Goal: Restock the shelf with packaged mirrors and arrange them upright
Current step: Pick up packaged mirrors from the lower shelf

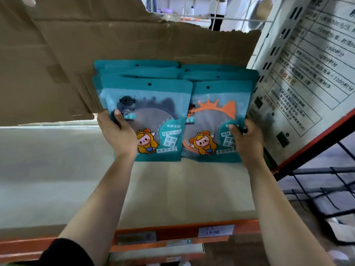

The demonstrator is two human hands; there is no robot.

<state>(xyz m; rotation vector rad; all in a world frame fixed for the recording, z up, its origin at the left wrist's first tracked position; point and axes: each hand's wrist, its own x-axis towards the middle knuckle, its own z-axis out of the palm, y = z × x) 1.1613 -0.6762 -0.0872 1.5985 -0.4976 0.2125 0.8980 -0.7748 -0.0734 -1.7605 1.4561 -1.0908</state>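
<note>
Two rows of teal packaged mirrors stand upright on the pale shelf board (184,185), several packs deep, leaning back against a cardboard sheet. The front left pack (153,112) shows a dark grey mirror; the front right pack (217,116) shows an orange-rimmed mirror. My left hand (117,133) grips the left edge of the left row, thumb on the front pack. My right hand (245,139) grips the right edge of the right row. Both rows touch each other in the middle.
A torn brown cardboard sheet (115,45) rises behind and left of the packs. A white perforated upright with a printed notice (299,73) stands at the right. An orange shelf rail (172,233) with price labels runs along the front. Dark wire racking (317,189) lies lower right.
</note>
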